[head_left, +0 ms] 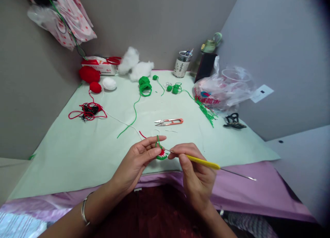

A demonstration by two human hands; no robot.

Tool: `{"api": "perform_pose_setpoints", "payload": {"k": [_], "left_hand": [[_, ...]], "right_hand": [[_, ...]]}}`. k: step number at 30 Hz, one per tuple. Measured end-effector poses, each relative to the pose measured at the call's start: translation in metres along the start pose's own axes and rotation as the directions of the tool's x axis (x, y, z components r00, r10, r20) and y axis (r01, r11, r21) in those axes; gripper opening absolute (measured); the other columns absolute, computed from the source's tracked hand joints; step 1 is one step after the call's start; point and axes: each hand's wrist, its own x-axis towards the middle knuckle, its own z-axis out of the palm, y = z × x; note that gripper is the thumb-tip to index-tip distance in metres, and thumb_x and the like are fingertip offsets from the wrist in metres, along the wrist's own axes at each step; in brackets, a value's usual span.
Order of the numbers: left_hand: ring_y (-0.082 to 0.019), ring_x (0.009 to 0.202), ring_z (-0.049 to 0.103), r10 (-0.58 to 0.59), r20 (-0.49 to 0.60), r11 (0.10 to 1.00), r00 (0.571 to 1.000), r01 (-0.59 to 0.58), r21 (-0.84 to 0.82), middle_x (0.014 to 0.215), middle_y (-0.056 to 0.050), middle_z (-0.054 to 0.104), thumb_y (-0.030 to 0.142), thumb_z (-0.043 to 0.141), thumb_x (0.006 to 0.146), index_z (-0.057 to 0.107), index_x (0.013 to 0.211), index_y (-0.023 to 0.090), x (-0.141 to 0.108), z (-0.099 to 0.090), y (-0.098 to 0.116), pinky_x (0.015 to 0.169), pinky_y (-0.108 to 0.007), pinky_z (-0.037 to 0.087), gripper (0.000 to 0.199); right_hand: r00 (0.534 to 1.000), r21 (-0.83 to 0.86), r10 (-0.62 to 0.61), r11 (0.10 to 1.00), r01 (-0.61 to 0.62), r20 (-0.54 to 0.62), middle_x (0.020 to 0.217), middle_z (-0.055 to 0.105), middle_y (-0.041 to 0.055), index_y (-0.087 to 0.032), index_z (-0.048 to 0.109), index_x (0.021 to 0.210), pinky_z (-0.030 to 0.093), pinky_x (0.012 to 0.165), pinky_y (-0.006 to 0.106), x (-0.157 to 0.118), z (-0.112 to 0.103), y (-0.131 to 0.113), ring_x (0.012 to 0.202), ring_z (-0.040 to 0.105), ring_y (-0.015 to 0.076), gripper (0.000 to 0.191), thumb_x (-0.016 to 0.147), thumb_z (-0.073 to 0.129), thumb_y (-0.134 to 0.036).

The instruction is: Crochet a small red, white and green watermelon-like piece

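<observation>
Between its thumb and fingers, my left hand [138, 159] pinches a small crochet piece [162, 154], red in the middle with white and green at the edge. Green yarn [158, 140] runs up from the piece over the fingers. My right hand [194, 169] grips a crochet hook by its yellow handle [203, 161]. The hook's thin metal tip meets the piece near my left thumb; whether it passes through a stitch I cannot tell. A second metal shaft sticks out behind the handle. Orange thread snips [168, 122] lie on the table beyond my hands.
Red yarn balls [89, 74], a white yarn ball [109, 83] and a red and black yarn tangle [89, 111] lie left. Behind are white stuffing [140, 70], green yarn [144, 86] and a pen jar [181, 64]. A plastic bag [219, 93] and black hair claw [234, 121] sit right.
</observation>
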Motion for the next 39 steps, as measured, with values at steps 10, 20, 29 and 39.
{"api": "perform_pose_setpoints", "payload": {"k": [10, 20, 29, 39], "left_hand": [[-0.016, 0.086, 0.061, 0.012, 0.012, 1.0, 1.0, -0.012, 0.028, 0.085, -0.002, 0.071, 0.033, 0.092, 0.079, 0.085, 0.114, 0.023, -0.001, -0.001, -0.001, 0.088, -0.029, 0.045, 0.037], [-0.014, 0.083, 0.059, 0.017, 0.011, 1.0, 1.0, -0.017, 0.011, 0.083, 0.0, 0.068, 0.034, 0.094, 0.077, 0.085, 0.109, 0.022, 0.001, 0.0, -0.002, 0.084, -0.026, 0.044, 0.035], [-0.015, 0.08, 0.058, 0.053, 0.012, 0.998, 0.999, -0.053, 0.014, 0.08, 0.001, 0.067, 0.031, 0.093, 0.078, 0.075, 0.087, 0.019, 0.0, 0.003, -0.001, 0.079, -0.026, 0.043, 0.023], [-0.016, 0.079, 0.057, 0.085, -0.016, 0.994, 0.996, -0.084, 0.068, 0.079, 0.001, 0.066, 0.034, 0.094, 0.075, 0.074, 0.082, 0.019, 0.0, 0.001, -0.002, 0.079, -0.028, 0.043, 0.026]], "right_hand": [[0.997, 0.048, 0.076, 0.996, -0.075, -0.02, 0.091, 0.074, 0.0005, -0.027, 0.077, 0.104, 0.054, 0.074, 0.031, 0.001, 0.004, 0.003, 0.084, 0.068, 0.0164, 0.021, 0.104, 0.059, -0.016], [0.986, 0.154, 0.151, 0.978, -0.138, -0.073, 0.095, 0.074, 0.0006, -0.027, 0.078, 0.107, 0.058, 0.075, 0.03, -0.006, 0.006, 0.008, 0.081, 0.071, 0.0146, 0.021, 0.105, 0.059, -0.019], [0.98, 0.137, 0.175, 0.977, -0.162, -0.094, 0.096, 0.074, 0.0028, -0.025, 0.077, 0.105, 0.06, 0.074, 0.032, -0.007, 0.007, 0.009, 0.079, 0.071, 0.016, 0.019, 0.105, 0.059, -0.022], [0.99, 0.058, 0.124, 0.991, -0.12, -0.072, 0.092, 0.073, 0.0013, -0.025, 0.077, 0.103, 0.057, 0.073, 0.031, -0.004, 0.004, 0.006, 0.08, 0.07, 0.016, 0.02, 0.105, 0.059, -0.019]]}}
